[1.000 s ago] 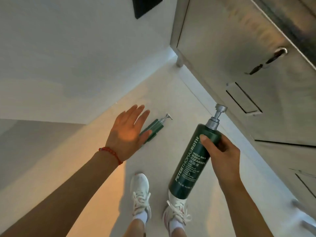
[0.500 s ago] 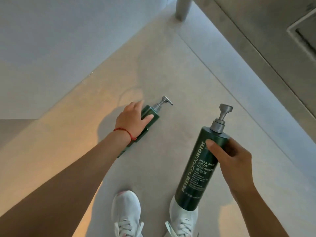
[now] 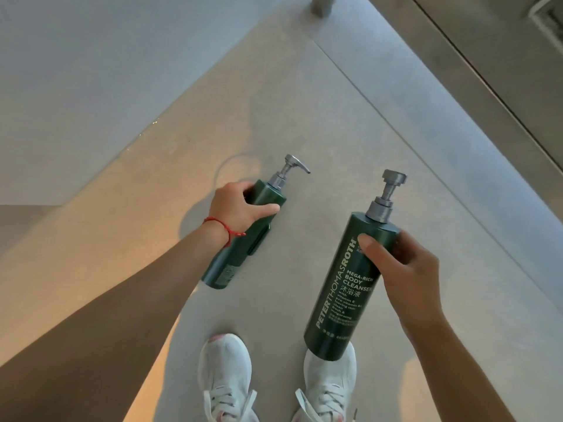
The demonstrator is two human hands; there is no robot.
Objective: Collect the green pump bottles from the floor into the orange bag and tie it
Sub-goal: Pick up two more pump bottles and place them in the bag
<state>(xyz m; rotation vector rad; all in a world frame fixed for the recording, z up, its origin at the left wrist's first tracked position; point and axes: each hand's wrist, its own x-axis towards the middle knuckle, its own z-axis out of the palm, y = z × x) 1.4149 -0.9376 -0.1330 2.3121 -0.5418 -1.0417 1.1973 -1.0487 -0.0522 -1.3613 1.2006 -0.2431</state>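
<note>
Two white sneakers (image 3: 275,379) at bottom edge, toes fwd on grey floor (image 3: 304,117). Just above R shoe: right hand (image 3: 405,269) wrapped round upper body of big green pump bottle (image 3: 347,287), thumb across front, fingers curled behind, base down, tilted. Further out, left hand (image 3: 236,207) w/ red string bracelet (image 3: 224,228) clamps second green pump bottle (image 3: 243,236) near its shoulder, pump pointing away. Can't tell if it's touching floor. Beyond: metal cabinet leg (image 3: 323,4).
</note>
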